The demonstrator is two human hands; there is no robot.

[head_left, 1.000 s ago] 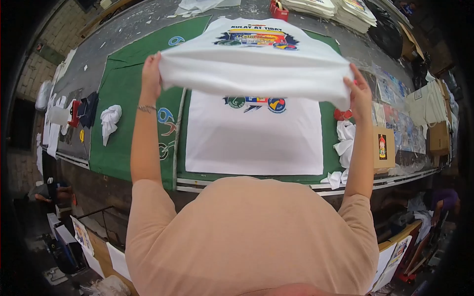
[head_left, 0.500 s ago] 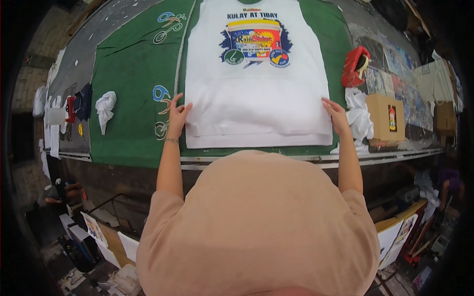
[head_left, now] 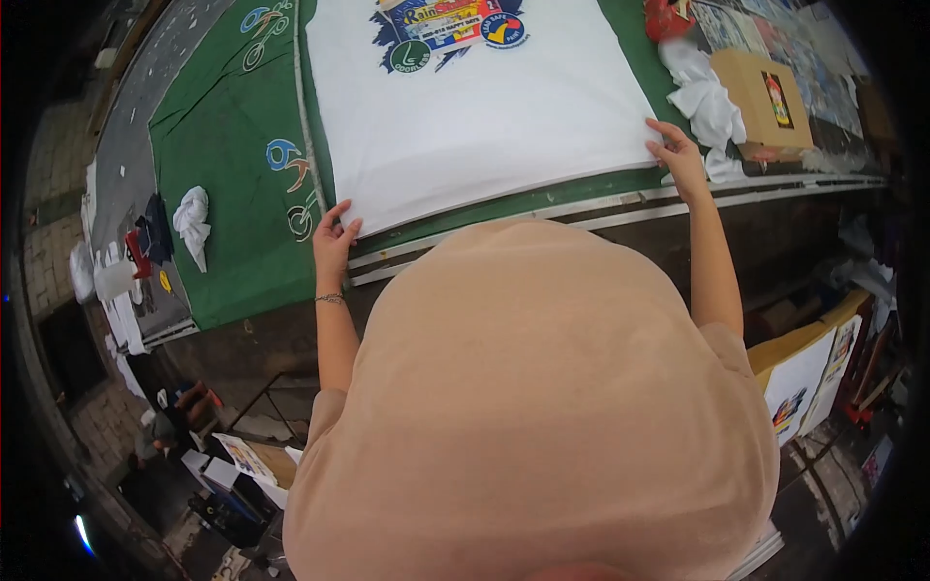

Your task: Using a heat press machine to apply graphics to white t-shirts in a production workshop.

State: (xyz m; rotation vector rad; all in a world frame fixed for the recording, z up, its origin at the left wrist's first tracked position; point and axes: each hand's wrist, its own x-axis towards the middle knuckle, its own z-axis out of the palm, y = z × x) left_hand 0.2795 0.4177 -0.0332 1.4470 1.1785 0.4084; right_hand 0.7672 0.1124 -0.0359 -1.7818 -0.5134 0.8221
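A white printed shirt (head_left: 484, 136) lies spread on a green cloth (head_left: 228, 126), its hem toward me. A colourful picture of a paint bucket with round badges shows on its front; the top of the shirt is out of view. At the hem's left corner, my left hand (head_left: 334, 240) pinches the fabric between thumb and fingers. My right hand (head_left: 682, 163) holds the right hem corner the same way, thumb and forefinger closed on the edge. Between the two hands the hem runs fairly straight, and the fabric looks mostly smooth.
A crumpled white cloth (head_left: 192, 228) lies on the left of the green cloth. On the right are a white rag (head_left: 705, 97), a cardboard box (head_left: 765, 105) and a red tape dispenser (head_left: 668, 17). A metal rail (head_left: 601, 213) edges the table before me.
My hands have shifted from the shirt's sides down to its hem corners and now grip them. The doubled layer at the hem looks flattened. The whole view has tilted.
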